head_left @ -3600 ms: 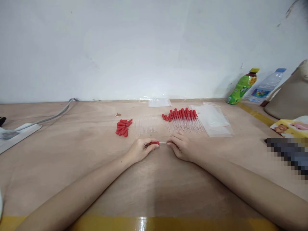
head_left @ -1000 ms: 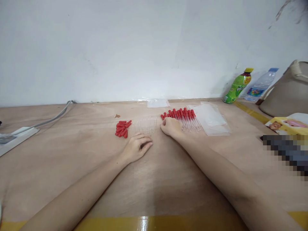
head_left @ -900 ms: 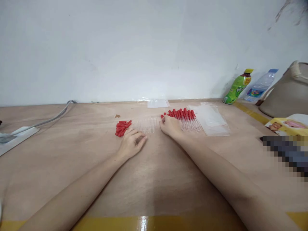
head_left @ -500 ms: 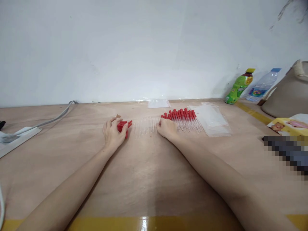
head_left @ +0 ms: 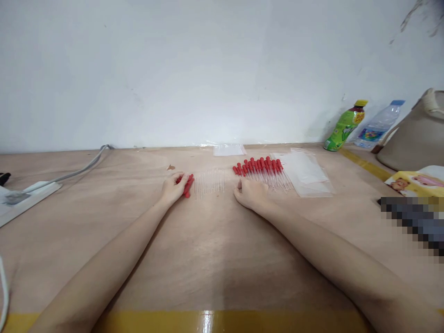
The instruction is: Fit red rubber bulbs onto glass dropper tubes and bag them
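My left hand (head_left: 173, 188) curls over a small heap of red rubber bulbs (head_left: 189, 185), its fingers closed around some of them. To the right of the heap, thin clear tubes (head_left: 210, 181) lie side by side in a row. My right hand (head_left: 252, 193) rests on the table with fingers bent together in a pinch; whatever is between them is hidden. Just beyond it lies a group of droppers (head_left: 265, 169), clear stems pointing towards me and red bulbs at the far end. The hand covers part of the nearest stems.
Clear plastic bags (head_left: 308, 173) lie right of the droppers, and a white packet (head_left: 229, 150) near the wall. Further right stand a green drink bottle (head_left: 343, 127), a water bottle (head_left: 379, 125) and a beige bag (head_left: 412, 134). A power strip (head_left: 31, 199) lies at the left.
My left hand has shifted right, drawing in and closing more over the red bulbs. My right hand has moved right and slightly towards me, away from the row of clear tubes.
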`<state>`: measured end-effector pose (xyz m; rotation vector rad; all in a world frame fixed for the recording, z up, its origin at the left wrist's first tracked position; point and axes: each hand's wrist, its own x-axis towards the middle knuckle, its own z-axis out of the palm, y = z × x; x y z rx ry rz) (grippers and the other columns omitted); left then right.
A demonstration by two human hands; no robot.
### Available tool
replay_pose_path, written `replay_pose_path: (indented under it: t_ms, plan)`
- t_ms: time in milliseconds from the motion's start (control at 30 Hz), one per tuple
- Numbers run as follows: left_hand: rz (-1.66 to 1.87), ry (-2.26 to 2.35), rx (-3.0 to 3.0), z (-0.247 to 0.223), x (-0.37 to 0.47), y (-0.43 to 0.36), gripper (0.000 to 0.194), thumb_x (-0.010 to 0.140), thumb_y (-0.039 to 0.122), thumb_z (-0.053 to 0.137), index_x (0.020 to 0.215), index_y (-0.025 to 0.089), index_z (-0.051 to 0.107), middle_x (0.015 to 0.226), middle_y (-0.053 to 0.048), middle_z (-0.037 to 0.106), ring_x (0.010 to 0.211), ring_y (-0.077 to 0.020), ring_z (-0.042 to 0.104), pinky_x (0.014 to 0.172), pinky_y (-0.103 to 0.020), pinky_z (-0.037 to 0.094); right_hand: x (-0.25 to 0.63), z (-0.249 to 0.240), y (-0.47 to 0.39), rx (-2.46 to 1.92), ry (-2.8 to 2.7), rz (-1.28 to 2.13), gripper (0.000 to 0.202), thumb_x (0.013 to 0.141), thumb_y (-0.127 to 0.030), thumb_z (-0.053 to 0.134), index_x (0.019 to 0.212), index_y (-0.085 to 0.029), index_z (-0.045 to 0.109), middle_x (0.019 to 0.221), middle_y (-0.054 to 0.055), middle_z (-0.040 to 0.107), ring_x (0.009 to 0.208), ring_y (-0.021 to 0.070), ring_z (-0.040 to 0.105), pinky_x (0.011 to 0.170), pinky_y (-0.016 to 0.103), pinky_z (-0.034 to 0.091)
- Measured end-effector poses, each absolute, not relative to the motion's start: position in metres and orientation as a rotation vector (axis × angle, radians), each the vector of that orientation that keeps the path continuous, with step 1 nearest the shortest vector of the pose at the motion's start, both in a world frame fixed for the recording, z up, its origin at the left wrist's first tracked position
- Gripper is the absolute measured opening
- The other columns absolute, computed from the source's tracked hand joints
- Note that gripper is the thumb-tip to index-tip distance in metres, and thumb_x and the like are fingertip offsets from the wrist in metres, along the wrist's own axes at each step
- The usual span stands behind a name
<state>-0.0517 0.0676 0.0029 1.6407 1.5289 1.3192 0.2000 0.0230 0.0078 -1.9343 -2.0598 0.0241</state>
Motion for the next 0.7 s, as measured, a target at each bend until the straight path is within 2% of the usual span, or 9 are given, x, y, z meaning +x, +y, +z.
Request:
replay_pose_path:
  t_ms: [233, 467, 533, 600, 667, 700]
  plan:
    - [1.3, 1.426, 1.563, -0.005, -0.032, 0.063, 0.032, 0.075, 0.045, 0.054, 0.071, 0.014, 0.059, 0.054, -0.001, 0.057, 0.037, -0.0086, 0.049, 0.041, -0.022, 0.043, 0.221, -0.002, -0.006, -1.78, -2.068, -0.064, 0.016, 0.079, -0.028, 0.043, 0.079, -0.019, 0.056, 0.081, 0.003, 0.063, 0.069, 0.0149, 0.055, 0.058, 0.026, 0.031]
    - [1.325, 1.3, 1.505, -0.007, -0.017, 0.057, 0.036, 0.074, 0.049, 0.054, 0.085, 0.015, 0.056, 0.064, -0.002, 0.058, 0.04, -0.0094, 0.051, 0.039, -0.023, 0.042, 0.237, -0.005, -0.019, -1.688, -2.046, -0.107, 0.014, 0.077, -0.03, 0.047, 0.08, -0.02, 0.056, 0.079, 0.001, 0.06, 0.067, 0.0129, 0.052, 0.057, 0.025, 0.029]
    - [1.368, 1.346, 1.616, -0.004, -0.02, 0.052, 0.035, 0.075, 0.049, 0.052, 0.087, 0.016, 0.056, 0.073, -0.004, 0.059, 0.049, -0.0126, 0.056, 0.047, -0.028, 0.047, 0.238, -0.007, -0.017, -1.66, -2.043, -0.064, 0.018, 0.077, -0.035, 0.049, 0.083, -0.019, 0.056, 0.08, 0.001, 0.06, 0.066, 0.0125, 0.052, 0.057, 0.025, 0.03]
    - [1.408, 1.472, 1.925, 0.002, -0.026, 0.045, 0.03, 0.073, 0.046, 0.056, 0.082, 0.018, 0.058, 0.089, -0.007, 0.058, 0.073, -0.0186, 0.06, 0.068, -0.036, 0.049, 0.238, -0.007, -0.014, -1.646, -2.037, -0.011, 0.023, 0.077, -0.041, 0.051, 0.084, -0.019, 0.056, 0.081, 0.001, 0.059, 0.065, 0.0127, 0.052, 0.058, 0.025, 0.031]
    - [1.356, 1.577, 2.31, 0.007, -0.032, 0.037, 0.026, 0.068, 0.043, 0.063, 0.077, 0.019, 0.058, 0.102, -0.008, 0.054, 0.098, -0.0242, 0.053, 0.089, -0.042, 0.039, 0.238, -0.007, -0.011, -1.646, -2.034, 0.036, 0.025, 0.077, -0.043, 0.052, 0.084, -0.019, 0.056, 0.083, 0.001, 0.059, 0.067, 0.0134, 0.053, 0.059, 0.025, 0.032]
    - [1.293, 1.613, 2.454, 0.009, -0.035, 0.033, 0.026, 0.065, 0.042, 0.065, 0.074, 0.019, 0.058, 0.105, -0.008, 0.053, 0.104, -0.0259, 0.048, 0.094, -0.044, 0.034, 0.238, -0.007, -0.01, -1.646, -2.035, 0.055, 0.024, 0.077, -0.042, 0.052, 0.082, -0.019, 0.056, 0.084, 0.002, 0.059, 0.069, 0.0139, 0.053, 0.06, 0.025, 0.033]
